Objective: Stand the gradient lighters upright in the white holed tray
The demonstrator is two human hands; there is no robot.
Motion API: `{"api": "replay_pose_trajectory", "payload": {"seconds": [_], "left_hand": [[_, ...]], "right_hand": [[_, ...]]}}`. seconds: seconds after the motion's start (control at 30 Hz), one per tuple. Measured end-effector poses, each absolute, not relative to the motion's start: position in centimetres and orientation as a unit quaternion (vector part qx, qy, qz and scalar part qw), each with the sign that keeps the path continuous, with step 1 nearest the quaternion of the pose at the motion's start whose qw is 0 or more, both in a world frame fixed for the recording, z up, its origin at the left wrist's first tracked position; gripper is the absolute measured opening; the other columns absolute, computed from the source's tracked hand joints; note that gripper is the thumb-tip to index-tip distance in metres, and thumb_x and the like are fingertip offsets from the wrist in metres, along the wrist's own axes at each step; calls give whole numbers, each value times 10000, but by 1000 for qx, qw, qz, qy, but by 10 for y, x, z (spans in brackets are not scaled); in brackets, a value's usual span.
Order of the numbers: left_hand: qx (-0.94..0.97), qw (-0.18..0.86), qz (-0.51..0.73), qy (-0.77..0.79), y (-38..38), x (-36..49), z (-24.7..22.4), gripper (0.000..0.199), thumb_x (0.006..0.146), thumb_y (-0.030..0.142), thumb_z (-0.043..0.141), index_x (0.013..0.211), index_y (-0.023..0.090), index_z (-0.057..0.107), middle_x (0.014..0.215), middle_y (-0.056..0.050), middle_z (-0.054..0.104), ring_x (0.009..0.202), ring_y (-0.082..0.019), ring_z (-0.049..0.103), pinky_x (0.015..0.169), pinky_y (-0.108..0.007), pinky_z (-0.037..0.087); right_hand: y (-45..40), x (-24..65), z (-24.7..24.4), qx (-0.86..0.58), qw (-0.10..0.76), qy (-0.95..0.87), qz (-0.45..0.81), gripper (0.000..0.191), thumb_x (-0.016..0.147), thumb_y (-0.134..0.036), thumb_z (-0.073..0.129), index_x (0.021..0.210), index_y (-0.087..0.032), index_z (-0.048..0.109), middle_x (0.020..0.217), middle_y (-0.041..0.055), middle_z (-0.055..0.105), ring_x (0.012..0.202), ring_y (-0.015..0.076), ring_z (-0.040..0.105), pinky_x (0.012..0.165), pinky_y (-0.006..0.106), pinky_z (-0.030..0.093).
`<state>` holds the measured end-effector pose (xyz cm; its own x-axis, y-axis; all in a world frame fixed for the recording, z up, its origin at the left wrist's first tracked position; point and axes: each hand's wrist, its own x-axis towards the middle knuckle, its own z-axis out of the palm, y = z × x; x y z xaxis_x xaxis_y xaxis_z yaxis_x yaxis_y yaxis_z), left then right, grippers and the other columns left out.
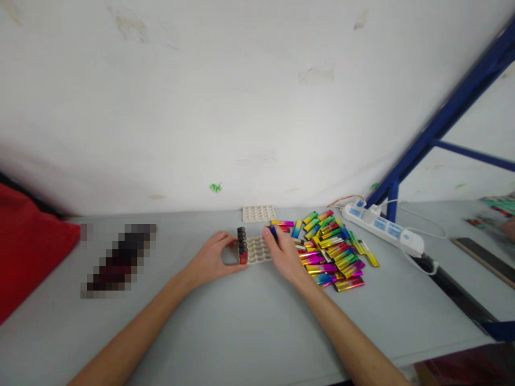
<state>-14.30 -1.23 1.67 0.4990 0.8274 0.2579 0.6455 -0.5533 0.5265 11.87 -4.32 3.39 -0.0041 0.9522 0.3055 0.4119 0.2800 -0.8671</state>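
A pale tray (259, 250) with rows of holes lies on the grey table between my hands. Along its left end stands a row of several lighters (242, 245) with black tops, the front one red. My left hand (215, 257) curves around that end, thumb at the near corner and fingers at the far side. Over the right end of the tray, my right hand (284, 254) pinches a dark blue lighter (272, 231); its lower part is hidden. Just right of this hand lies a loose pile of shiny multicoloured lighters (336, 252).
A second holed tray (258, 213) lies behind, near the wall. A white power strip (384, 228) with cables sits right of the pile, beside a blue metal frame (434, 123). At the left are a red cloth-like item (32, 246) and a pixelated dark object (120, 260).
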Motion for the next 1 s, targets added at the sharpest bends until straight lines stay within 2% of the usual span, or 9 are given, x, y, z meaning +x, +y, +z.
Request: {"api": "replay_pose_trajectory", "payload": {"seconds": [0.1, 0.2, 0.33, 0.43, 0.57, 0.67, 0.73, 0.87, 1.0], "left_hand": [[852, 196, 241, 422, -13, -146, 19, 504, 854, 601, 939, 1170, 227, 816, 1212, -93, 774, 1164, -348, 738, 1103, -477, 627], [860, 214, 235, 398, -13, -150, 23, 524, 840, 541, 953, 1244, 231, 830, 1335, -102, 768, 1279, -359, 728, 1199, -496, 605], [871, 214, 228, 380, -16, -153, 24, 540, 801, 487, 981, 1261, 245, 834, 1362, -118, 766, 1310, -363, 732, 1221, -519, 608], [869, 203, 237, 383, -18, -152, 22, 577, 783, 483, 1004, 1286, 253, 840, 1376, -116, 765, 1325, -367, 731, 1235, -521, 601], [864, 195, 236, 400, -17, -148, 18, 681, 732, 588, 1056, 1293, 260, 851, 1382, -114, 774, 1327, -378, 721, 1250, -537, 591], [865, 191, 231, 403, -16, -148, 17, 685, 746, 655, 1040, 1280, 266, 856, 1368, -107, 784, 1312, -371, 721, 1242, -512, 593], [866, 192, 230, 401, -15, -148, 16, 679, 753, 676, 1027, 1264, 261, 858, 1352, -105, 787, 1292, -368, 724, 1234, -501, 593], [861, 201, 241, 401, -12, -150, 13, 695, 745, 700, 1018, 1248, 249, 854, 1343, -117, 788, 1293, -373, 730, 1228, -521, 599], [860, 192, 251, 402, -6, -154, 7, 714, 712, 727, 1025, 1219, 254, 857, 1342, -123, 796, 1279, -385, 751, 1215, -525, 624]], "right_hand": [[-42, 123, 33, -485, 452, -696, 274, 332, 1183, -530, 494, 1050, -271, 654, 947, 54, 730, 912, 261, 701, 834, 366, 570], [-42, 124, 33, -469, 442, -732, 222, 391, 1189, -550, 515, 948, -270, 643, 1024, 94, 733, 993, 272, 705, 883, 376, 588], [-44, 124, 34, -487, 391, -753, 206, 455, 1211, -568, 533, 873, -273, 607, 799, 21, 676, 762, 226, 643, 753, 325, 507], [-41, 123, 31, -497, 377, -757, 195, 442, 1229, -553, 544, 900, -269, 628, 792, 19, 705, 735, 220, 656, 733, 314, 487], [-35, 120, 23, -495, 324, -791, 157, 295, 1218, -410, 640, 974, -246, 674, 933, 69, 776, 848, 247, 727, 797, 333, 543], [-32, 115, 18, -496, 266, -817, 124, 145, 1158, -283, 746, 1030, -229, 704, 1040, 104, 793, 965, 278, 761, 872, 366, 591], [-33, 112, 18, -496, 250, -825, 105, 93, 1131, -257, 783, 1066, -225, 726, 1099, 120, 790, 1033, 293, 770, 926, 394, 616], [-37, 116, 19, -493, 268, -822, 101, 69, 1119, -293, 800, 1127, -230, 771, 1150, 130, 789, 1113, 318, 784, 997, 450, 645], [-32, 145, 23, -492, 355, -788, 105, 90, 1131, -327, 757, 1192, -288, 812, 1175, 122, 830, 1118, 331, 795, 1034, 499, 661]]}}
